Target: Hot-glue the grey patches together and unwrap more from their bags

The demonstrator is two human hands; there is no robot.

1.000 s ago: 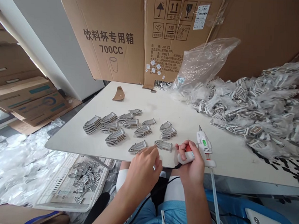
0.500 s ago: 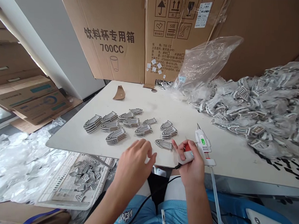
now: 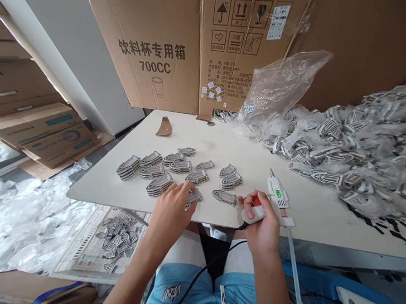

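Fingers of the left hand (image 3: pixel 172 209) curl by a grey piece (image 3: pixel 196 196) near the table (image 3: pixel 204 134) edge; whether they pinch it, I can't tell. Right hand (image 3: pixel 263 223) fingers wrap a white glue gun (image 3: pixel 278 195).

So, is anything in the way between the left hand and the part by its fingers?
Nothing visible. The part lies right at the fingers of the left hand, which partly hide it; whether they touch it I cannot tell. The nearest stack sits to one side, not between them.
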